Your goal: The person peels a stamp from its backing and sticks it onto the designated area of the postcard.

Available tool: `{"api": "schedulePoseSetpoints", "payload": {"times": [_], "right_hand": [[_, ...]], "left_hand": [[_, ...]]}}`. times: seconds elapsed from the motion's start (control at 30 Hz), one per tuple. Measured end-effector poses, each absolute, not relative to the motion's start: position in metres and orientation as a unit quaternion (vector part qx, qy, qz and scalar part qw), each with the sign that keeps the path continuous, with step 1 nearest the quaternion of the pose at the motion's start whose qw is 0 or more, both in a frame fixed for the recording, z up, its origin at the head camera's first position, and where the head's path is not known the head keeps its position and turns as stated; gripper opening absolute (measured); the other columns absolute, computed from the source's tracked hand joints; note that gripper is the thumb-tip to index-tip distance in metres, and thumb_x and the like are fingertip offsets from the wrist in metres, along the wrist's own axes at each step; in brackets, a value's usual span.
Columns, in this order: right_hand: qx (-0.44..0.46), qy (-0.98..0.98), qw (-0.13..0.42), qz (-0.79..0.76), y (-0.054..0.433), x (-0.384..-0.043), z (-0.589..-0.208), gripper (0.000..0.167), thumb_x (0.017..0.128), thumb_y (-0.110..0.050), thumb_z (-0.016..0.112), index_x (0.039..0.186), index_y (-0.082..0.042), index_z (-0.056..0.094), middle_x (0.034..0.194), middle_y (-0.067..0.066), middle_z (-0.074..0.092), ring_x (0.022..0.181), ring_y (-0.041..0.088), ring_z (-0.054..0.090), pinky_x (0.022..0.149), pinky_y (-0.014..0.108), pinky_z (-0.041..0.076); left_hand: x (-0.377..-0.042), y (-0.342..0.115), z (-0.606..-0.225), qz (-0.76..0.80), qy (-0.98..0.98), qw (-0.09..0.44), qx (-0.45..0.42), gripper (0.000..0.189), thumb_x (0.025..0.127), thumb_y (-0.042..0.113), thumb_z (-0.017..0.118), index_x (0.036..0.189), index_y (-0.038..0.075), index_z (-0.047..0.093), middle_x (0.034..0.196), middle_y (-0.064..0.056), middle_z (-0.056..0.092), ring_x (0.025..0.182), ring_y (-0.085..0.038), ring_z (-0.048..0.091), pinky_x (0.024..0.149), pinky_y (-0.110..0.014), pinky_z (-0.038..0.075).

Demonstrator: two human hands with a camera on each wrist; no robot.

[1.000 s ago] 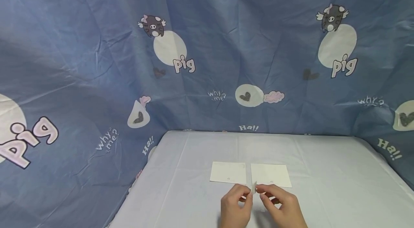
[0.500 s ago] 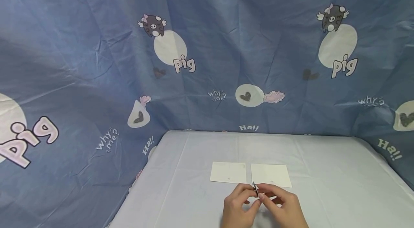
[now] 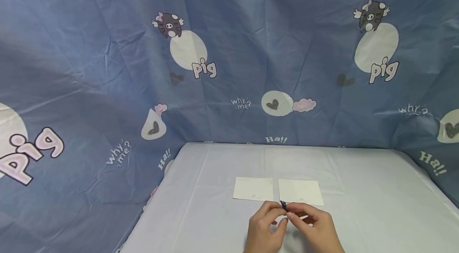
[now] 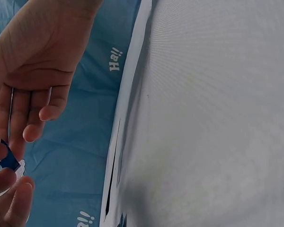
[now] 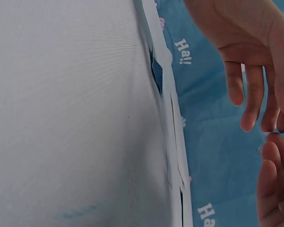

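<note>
Pinching a small dark piece (image 3: 284,205) between your fingertips, you have both hands together at the bottom of the head frame, a little right of centre. Your left hand (image 3: 264,227) has thumb and forefinger closed on it from the left, and your right hand (image 3: 314,225) has its fingertips on it from the right, thumb and forefinger bent in. In the left wrist view the piece shows blue at the lower left edge, partly covered by your fingers; the other fingers of your left hand hang down above it, loosely bent. The right wrist view puts your fingertips at the right edge, where too little of the piece shows to tell its shape

Just beyond your hands, two white cards lie flat, side by side with a narrow gap between them: the left card (image 3: 253,188) and the right card (image 3: 300,192), each with a tiny mark near its lower edge, too small to read. Under them the pale tabletop (image 3: 211,225) spreads across the lower part of the frame. Behind it, a blue printed curtain (image 3: 229,46) fills the upper frame and the left side, carrying dark winged pigs, pale ovals, hearts and the words "pig", "why me?" and "Ha!!"
</note>
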State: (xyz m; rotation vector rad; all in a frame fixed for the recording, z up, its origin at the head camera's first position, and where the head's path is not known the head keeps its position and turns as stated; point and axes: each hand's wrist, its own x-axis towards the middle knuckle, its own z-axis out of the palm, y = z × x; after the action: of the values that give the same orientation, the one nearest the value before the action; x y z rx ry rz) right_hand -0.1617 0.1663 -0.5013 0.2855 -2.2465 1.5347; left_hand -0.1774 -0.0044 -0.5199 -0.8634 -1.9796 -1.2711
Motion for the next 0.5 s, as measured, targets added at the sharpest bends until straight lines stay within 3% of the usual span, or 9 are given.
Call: {"api": "schedulePoseSetpoints", "payload": {"times": [0.3, 0.5], "right_hand": [[0.084, -0.793, 0.183, 0.575, 0.1698, -0.1626, -0.5024, 0.011, 0.093, -0.013, 0.074, 0.101, -0.018, 0.077, 0.085, -0.003, 0.075, 0.07, 0.014, 0.068, 0.058, 0.03, 0.057], [0.057, -0.787, 0.152, 0.596, 0.1694, -0.1631, -0.5002, 0.01, 0.092, -0.016, 0.075, 0.102, -0.016, 0.077, 0.086, -0.002, 0.075, 0.072, 0.016, 0.07, 0.06, 0.03, 0.057]], "left_hand": [[-0.1785, -0.0033, -0.517, -0.485, -0.738, 0.34, -0.324, 0.028, 0.081, -0.007, 0.075, 0.101, 0.013, 0.073, 0.104, 0.003, 0.065, 0.087, -0.008, 0.066, 0.063, -0.013, 0.052], [-0.178, -0.0041, -0.5195, -0.497, -0.753, 0.317, -0.292, 0.028, 0.082, -0.007, 0.075, 0.101, 0.013, 0.072, 0.101, 0.003, 0.065, 0.083, -0.009, 0.066, 0.063, -0.013, 0.052]]}}
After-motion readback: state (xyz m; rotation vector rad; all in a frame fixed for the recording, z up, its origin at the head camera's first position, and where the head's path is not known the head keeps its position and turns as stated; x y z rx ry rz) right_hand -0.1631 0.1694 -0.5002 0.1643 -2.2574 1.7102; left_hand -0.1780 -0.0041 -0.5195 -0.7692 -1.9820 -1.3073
